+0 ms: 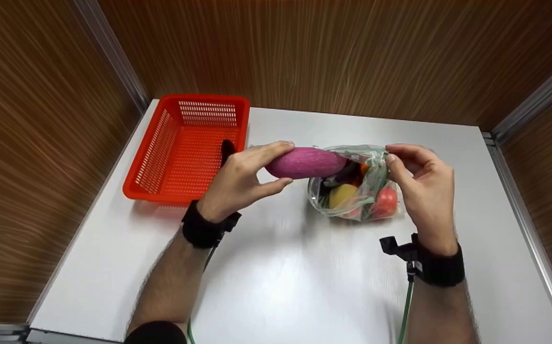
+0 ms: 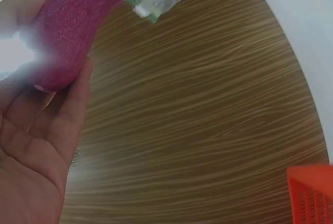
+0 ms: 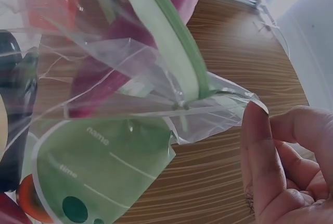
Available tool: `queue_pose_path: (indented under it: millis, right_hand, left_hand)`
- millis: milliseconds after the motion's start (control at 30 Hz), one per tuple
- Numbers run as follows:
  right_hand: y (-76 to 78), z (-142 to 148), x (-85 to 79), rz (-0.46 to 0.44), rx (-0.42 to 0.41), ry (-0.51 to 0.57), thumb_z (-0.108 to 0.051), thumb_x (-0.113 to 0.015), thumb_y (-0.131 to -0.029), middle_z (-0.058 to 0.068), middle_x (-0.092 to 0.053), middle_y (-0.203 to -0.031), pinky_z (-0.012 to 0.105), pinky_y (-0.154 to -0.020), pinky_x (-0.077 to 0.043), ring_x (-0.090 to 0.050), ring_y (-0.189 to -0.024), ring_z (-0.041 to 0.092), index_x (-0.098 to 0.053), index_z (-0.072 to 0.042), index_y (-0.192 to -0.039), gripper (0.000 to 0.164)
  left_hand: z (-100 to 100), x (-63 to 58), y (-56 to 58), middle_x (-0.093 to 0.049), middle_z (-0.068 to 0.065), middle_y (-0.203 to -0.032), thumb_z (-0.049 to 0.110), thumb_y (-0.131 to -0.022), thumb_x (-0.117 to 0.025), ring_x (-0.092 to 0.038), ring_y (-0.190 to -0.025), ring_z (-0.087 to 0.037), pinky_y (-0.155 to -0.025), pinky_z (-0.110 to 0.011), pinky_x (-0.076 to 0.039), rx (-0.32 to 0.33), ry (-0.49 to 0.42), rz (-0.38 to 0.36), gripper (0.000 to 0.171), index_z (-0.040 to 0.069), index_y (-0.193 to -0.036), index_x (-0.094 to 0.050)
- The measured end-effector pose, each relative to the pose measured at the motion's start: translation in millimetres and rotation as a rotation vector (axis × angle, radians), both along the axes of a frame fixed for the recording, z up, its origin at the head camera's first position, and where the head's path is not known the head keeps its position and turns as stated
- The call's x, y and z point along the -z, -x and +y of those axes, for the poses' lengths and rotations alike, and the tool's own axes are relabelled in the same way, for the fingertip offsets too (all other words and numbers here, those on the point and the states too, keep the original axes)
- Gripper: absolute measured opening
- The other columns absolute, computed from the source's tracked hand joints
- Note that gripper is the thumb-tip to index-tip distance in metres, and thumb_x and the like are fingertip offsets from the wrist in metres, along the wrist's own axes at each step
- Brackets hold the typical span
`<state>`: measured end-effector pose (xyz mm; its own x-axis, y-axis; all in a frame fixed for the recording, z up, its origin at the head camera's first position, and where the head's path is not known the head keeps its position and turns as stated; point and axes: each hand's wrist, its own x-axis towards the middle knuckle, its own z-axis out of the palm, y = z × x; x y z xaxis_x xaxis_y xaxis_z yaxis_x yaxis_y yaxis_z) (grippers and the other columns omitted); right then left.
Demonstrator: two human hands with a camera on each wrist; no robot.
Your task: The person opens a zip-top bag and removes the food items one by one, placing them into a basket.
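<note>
A magenta sweet potato (image 1: 307, 163) with a wrinkled skin is pinched at one end between the thumb and fingers of my left hand (image 1: 235, 181). Its other end lies in the mouth of a clear zip bag (image 1: 374, 188), seen through the plastic in the right wrist view. My right hand (image 1: 429, 186) pinches the bag's right rim between thumb and fingertips. Inside the bag are a yellowish fruit (image 1: 343, 196), a red round one (image 1: 386, 202), a dark purple glossy thing and something orange. A green label (image 3: 104, 166) reads "name" and "time".
A red plastic basket (image 1: 137, 191) stands at the table's back left. One dark, long, rounded thing (image 1: 228, 149) shows in it, partly hidden by my left hand. Wood-grain panels (image 1: 304, 57) enclose the white table (image 1: 276, 286) at the back and sides.
</note>
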<state>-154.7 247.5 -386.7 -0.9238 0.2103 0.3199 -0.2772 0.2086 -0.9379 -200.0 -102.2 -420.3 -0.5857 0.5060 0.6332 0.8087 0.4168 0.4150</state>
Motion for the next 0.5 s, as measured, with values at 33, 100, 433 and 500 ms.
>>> queue_pose_path:
  millis: [33, 100, 433, 500]
  right_hand:
    - [0.6, 0.2, 0.4, -0.001, 0.003, -0.001, 0.000, -0.077, -0.110, -0.001, -0.085, -0.107, 0.020, -0.082, -0.070, -0.083, -0.095, 0.008, -0.086, 0.002, -0.124, 0.017]
    - [2.2, 0.3, 1.2, -0.004, 0.005, 0.000, 0.000, -0.077, -0.110, -0.002, -0.086, -0.106, 0.020, -0.082, -0.070, -0.084, -0.094, 0.008, -0.086, 0.001, -0.124, 0.016]
    - [6.0, -0.1, 4.1, -0.019, 0.006, -0.034, -0.002, -0.077, -0.110, -0.006, -0.086, -0.106, 0.019, -0.084, -0.070, -0.084, -0.097, 0.006, -0.085, 0.003, -0.125, 0.017]
    - [6.1, -0.4, 4.2, -0.022, 0.005, -0.033, -0.002, -0.076, -0.110, -0.006, -0.086, -0.106, 0.019, -0.084, -0.070, -0.084, -0.096, 0.006, -0.085, 0.003, -0.125, 0.017]
  left_hand:
    - [-2.6, -2.3, -0.8, -0.081, -0.016, -0.153, 0.024, -0.104, -0.094, -0.081, -0.140, -0.033, -0.122, -0.045, -0.066, -0.001, -0.010, 0.000, 0.058, 0.003, -0.154, -0.074]
    - [-8.1, -6.3, -1.8, -0.081, -0.016, -0.152, 0.024, -0.103, -0.094, -0.081, -0.141, -0.033, -0.122, -0.044, -0.066, -0.008, -0.023, -0.001, 0.058, 0.002, -0.154, -0.075]
    - [-36.2, -19.6, -6.4, -0.080, -0.018, -0.153, 0.025, -0.103, -0.095, -0.080, -0.140, -0.033, -0.123, -0.048, -0.064, -0.076, -0.092, -0.072, 0.062, 0.002, -0.156, -0.073]
    - [-41.8, -21.1, -6.4, -0.080, -0.018, -0.153, 0.025, -0.103, -0.095, -0.081, -0.137, -0.033, -0.122, -0.049, -0.065, -0.088, -0.114, -0.088, 0.062, 0.003, -0.156, -0.073]
